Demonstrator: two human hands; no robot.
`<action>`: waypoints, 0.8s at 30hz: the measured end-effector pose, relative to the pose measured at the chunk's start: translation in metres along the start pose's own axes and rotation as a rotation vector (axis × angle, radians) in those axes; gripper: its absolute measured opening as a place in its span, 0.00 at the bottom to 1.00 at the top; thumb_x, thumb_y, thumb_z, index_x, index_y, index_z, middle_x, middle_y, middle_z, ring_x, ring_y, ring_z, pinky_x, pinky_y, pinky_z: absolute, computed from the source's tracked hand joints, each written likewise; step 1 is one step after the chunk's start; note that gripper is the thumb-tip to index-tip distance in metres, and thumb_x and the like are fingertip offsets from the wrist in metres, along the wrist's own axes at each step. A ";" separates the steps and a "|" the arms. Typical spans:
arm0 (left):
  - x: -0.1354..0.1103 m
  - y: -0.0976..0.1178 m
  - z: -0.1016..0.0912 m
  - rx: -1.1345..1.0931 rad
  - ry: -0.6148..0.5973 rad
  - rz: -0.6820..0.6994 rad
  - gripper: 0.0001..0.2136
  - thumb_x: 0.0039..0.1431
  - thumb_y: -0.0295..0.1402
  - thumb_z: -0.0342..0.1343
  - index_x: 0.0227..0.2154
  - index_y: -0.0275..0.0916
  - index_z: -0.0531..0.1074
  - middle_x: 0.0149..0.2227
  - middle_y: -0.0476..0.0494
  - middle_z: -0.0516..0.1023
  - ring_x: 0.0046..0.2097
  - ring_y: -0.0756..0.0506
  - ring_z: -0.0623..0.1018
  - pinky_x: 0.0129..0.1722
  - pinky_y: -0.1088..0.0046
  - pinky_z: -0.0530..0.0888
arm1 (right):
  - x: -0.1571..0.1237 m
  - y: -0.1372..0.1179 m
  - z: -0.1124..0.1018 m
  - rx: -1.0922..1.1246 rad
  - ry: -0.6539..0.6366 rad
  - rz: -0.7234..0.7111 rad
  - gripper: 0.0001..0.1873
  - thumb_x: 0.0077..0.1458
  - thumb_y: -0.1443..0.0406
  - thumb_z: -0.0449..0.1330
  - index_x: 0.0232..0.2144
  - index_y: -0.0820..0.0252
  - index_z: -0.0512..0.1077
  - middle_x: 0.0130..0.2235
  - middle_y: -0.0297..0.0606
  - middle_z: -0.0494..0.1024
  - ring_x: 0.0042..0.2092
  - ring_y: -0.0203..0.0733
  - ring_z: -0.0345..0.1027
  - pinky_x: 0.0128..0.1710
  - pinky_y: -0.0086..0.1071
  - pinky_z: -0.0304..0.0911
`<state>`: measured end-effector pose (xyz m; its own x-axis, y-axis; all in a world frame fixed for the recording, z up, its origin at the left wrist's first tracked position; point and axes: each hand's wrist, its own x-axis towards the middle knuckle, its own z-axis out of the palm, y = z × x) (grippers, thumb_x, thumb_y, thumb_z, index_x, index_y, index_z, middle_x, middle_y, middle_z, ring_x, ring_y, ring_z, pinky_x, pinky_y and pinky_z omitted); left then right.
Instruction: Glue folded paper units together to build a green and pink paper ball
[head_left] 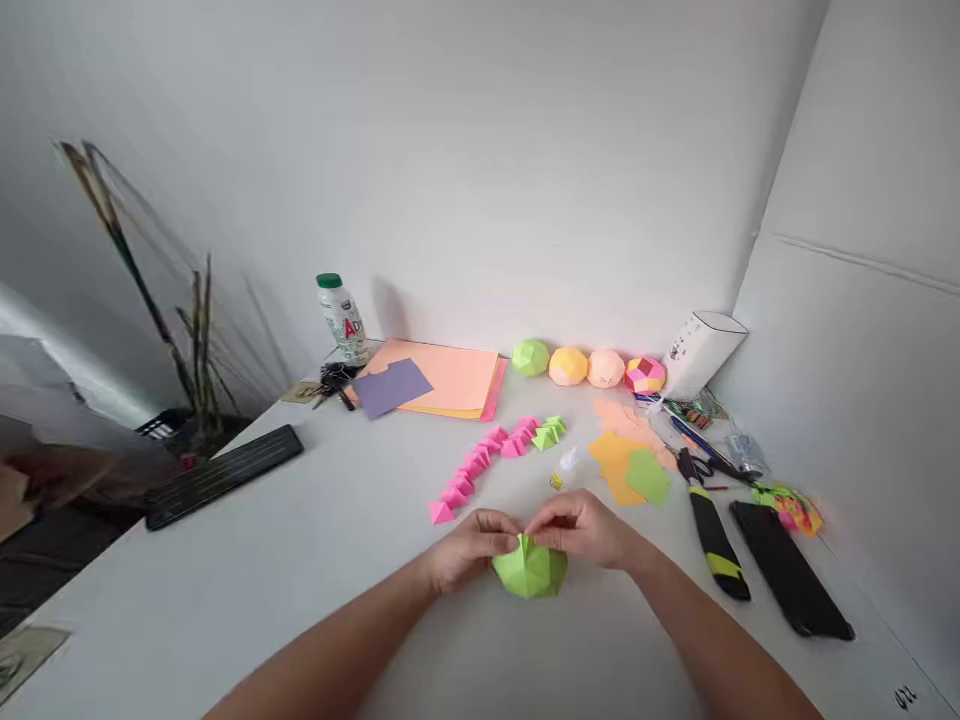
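Observation:
Low in the middle of the view, a green faceted paper shape [529, 572] rests between my hands near the front of the table. My left hand [474, 548] pinches its top edge from the left, thumb and fingers closed on the paper. From the right, my right hand [579, 528] grips the same upper edge, its fingertips close to the left ones. Just beyond the hands stands a small glue bottle [565, 468]. A curved row of folded pink paper pieces [474, 462] runs beyond my left hand, ending in several green pieces [550, 432].
Four-sided view: paper balls [568, 366] line the wall beside a white paper tube [703, 352]. Paper sheets [450, 372], a bottle [343, 318] and a keyboard [225, 476] lie left. Right are paper scraps [619, 465], scissors [694, 465], a cutter [716, 540] and a black phone-like slab [791, 570].

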<state>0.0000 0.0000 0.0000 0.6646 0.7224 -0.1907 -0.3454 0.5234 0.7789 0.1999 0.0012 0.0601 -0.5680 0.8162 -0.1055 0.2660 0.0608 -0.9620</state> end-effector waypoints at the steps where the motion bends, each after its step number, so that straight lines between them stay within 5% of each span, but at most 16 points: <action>1: -0.001 0.000 0.001 0.003 -0.001 0.000 0.06 0.41 0.33 0.67 0.23 0.36 0.78 0.27 0.46 0.75 0.29 0.49 0.70 0.31 0.72 0.64 | 0.000 0.000 0.001 0.007 0.003 0.002 0.06 0.51 0.64 0.63 0.31 0.58 0.79 0.29 0.34 0.76 0.31 0.34 0.66 0.31 0.26 0.60; 24: -0.006 0.001 0.006 0.089 -0.005 0.019 0.09 0.45 0.35 0.65 0.25 0.34 0.78 0.23 0.47 0.73 0.28 0.50 0.69 0.31 0.73 0.63 | 0.002 0.011 0.008 0.147 -0.020 0.066 0.07 0.49 0.66 0.63 0.33 0.60 0.74 0.26 0.29 0.67 0.29 0.32 0.58 0.27 0.26 0.55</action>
<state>0.0001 -0.0067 0.0052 0.6621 0.7294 -0.1721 -0.2979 0.4668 0.8327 0.1951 -0.0008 0.0477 -0.5689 0.8040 -0.1732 0.1870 -0.0787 -0.9792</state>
